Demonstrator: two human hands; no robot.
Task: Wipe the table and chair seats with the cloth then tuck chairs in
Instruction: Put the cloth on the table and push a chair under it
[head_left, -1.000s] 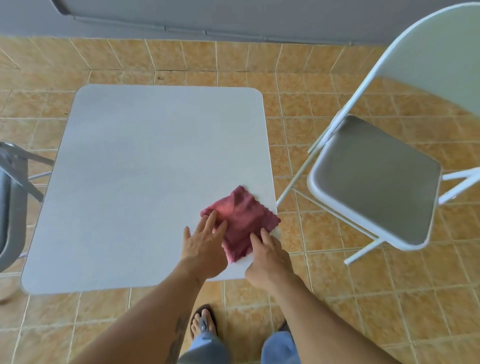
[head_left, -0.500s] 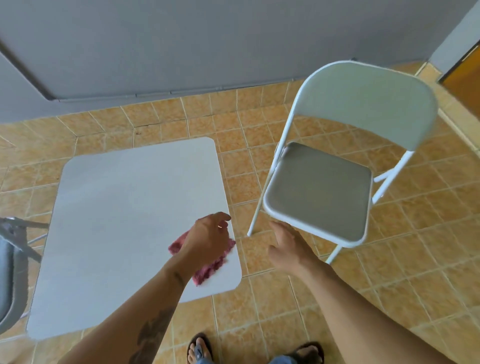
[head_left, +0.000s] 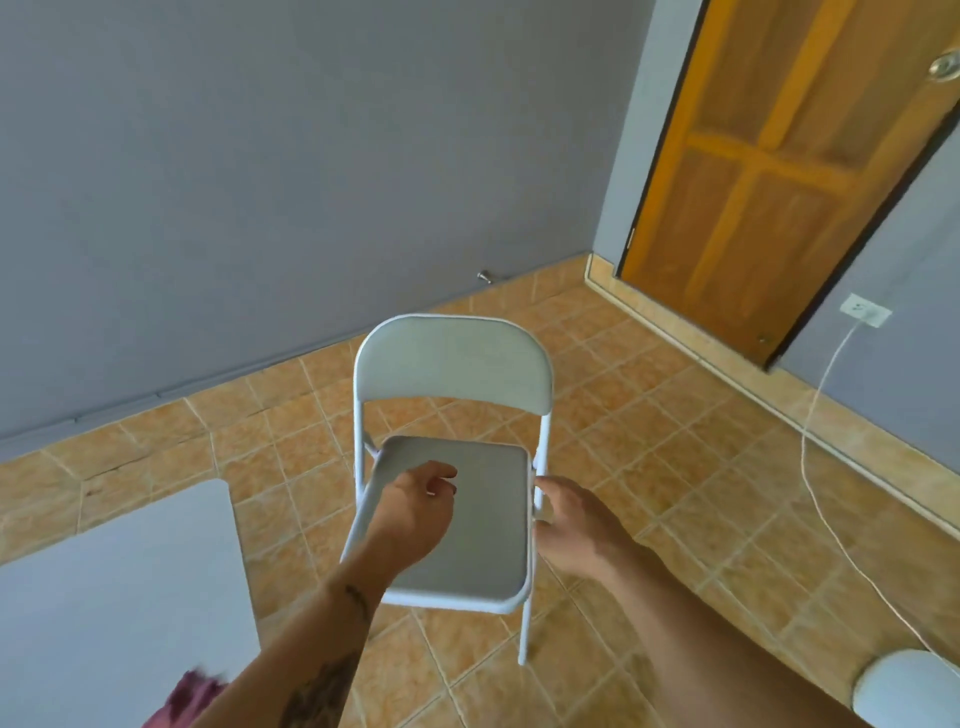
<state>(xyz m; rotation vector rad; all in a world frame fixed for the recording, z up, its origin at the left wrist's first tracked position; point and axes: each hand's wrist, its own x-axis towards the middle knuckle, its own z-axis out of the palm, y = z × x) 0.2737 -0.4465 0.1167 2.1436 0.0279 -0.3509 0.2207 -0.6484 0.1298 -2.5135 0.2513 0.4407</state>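
Over chair seat: left hand loosely curled, holding nothing; right hand grip hidden.

Grey wall fills the upper left of the frame, with a small metal doorstop poking out just above the floor line. Orange-brown tiled floor spreads across the middle and lower right, a crack showing in the tiles at left. Upper right, a wooden door stands shut, its round knob at the frame's right edge. Right of the door, a white socket sits on the wall, and a white cable drops from it, curving across the floor to a round white object at lower right, cut off by the frame.
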